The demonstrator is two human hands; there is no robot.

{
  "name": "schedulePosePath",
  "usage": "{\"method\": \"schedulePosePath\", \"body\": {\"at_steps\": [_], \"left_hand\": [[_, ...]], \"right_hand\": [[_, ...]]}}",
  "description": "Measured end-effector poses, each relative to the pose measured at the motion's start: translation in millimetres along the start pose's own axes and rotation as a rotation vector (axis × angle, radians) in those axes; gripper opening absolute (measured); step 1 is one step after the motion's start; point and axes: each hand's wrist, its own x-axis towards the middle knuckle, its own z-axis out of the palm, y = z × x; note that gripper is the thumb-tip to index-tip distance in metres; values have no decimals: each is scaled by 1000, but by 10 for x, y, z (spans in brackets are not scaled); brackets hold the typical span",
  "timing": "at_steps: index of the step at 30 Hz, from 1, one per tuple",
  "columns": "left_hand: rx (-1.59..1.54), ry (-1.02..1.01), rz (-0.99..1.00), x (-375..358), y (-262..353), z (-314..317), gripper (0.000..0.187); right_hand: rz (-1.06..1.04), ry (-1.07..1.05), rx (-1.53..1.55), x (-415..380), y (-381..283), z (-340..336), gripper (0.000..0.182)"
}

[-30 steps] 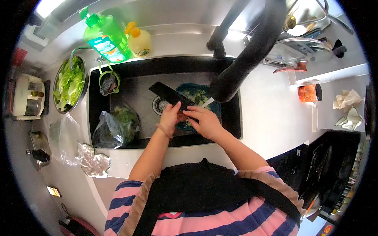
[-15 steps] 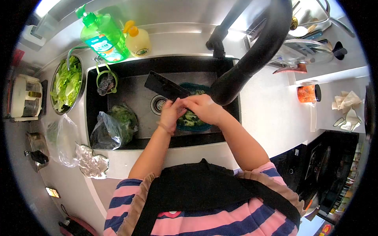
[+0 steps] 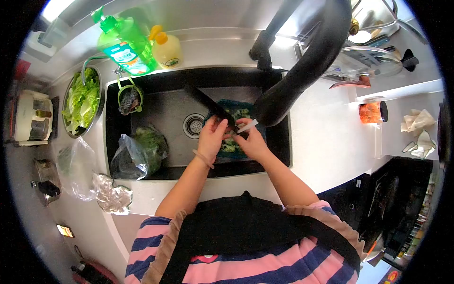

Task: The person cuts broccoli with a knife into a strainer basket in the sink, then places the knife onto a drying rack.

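A dark, broad-bladed kitchen knife (image 3: 208, 102) slants over the sink, its blade seen nearly edge-on. My left hand (image 3: 211, 138) is closed at the near end of it, thumb and fingers bent inward. Close beside it, my right hand (image 3: 252, 144) pinches at a pale strip (image 3: 248, 125) that juts up to the right of the knife. The fingers partly hide where the two hands meet, and I cannot tell exactly how the strip and knife touch. Beneath both hands, a dark teal basket (image 3: 261, 136) in the sink holds cut green pieces (image 3: 230, 147).
The black sink (image 3: 189, 173) also holds a plastic bag (image 3: 128, 158) of greens and a green strainer (image 3: 136, 94). A thick black faucet (image 3: 302, 71) arches over its right side. Soap bottles (image 3: 125, 47) stand behind; a bowl of lettuce (image 3: 82, 102) sits left.
The knife has turned from showing its broad face to nearly edge-on. My hands have moved slightly apart, the right one drawn down, and the pale strip now shows by it.
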Motion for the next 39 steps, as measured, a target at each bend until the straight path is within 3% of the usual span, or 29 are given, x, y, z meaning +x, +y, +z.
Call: {"method": "schedulePosePath", "body": {"at_steps": [2, 4, 9, 11, 16, 19, 21, 23, 25, 26, 28, 29, 31, 32, 33, 35, 36, 37, 39], "left_hand": [[63, -82, -34, 28, -38, -87, 31], [204, -172, -69, -14, 42, -36, 31], [196, -347, -146, 35, -13, 215, 37], [144, -393, -159, 74, -77, 302, 41], [257, -425, 45, 114, 48, 403, 47], [345, -368, 69, 135, 87, 346, 35], [128, -144, 244, 162, 38, 238, 23], [119, 70, 414, 233, -7, -18, 24], [241, 272, 521, 249, -14, -262, 39], [244, 275, 519, 245, -37, -327, 39], [116, 493, 311, 204, -92, -423, 52], [116, 498, 311, 172, -133, -448, 52], [-108, 279, -122, 73, -168, -431, 65], [-177, 121, -274, 23, -174, -422, 52], [-177, 115, -278, -1, -215, -399, 52], [-381, -199, -398, -22, -306, -323, 37], [-366, -175, -310, -90, -198, -211, 25], [-363, -181, -315, -75, -198, -211, 25], [-249, -43, -175, -26, -164, -278, 22]], "right_hand": [[-59, 63, 122, -17, 78, -6, 41], [200, -36, 527, -24, 123, -106, 26], [311, -80, 559, -142, 212, -356, 25], [436, -223, 516, -188, 208, -457, 24], [491, -323, 475, -228, -34, -646, 27], [497, -373, 520, -189, -64, -693, 28], [541, -459, 557, -148, -51, -724, 28], [567, -470, 575, -138, -106, -745, 27], [596, -485, 592, -156, -130, -740, 27], [600, -479, 605, -160, -130, -743, 28], [602, -480, 616, -144, -109, -737, 29], [587, -501, 622, -127, -77, -728, 31], [574, -520, 628, -115, -143, -715, 32], [541, -506, 630, -102, -202, -690, 33], [509, -489, 633, -85, -264, -663, 33], [441, -509, 570, 26, -267, -605, 37], [370, -537, 504, 58, -274, -565, 41], [372, -531, 508, 49, -356, -517, 41], [252, -190, 298, 31, -557, -448, 44]]}}
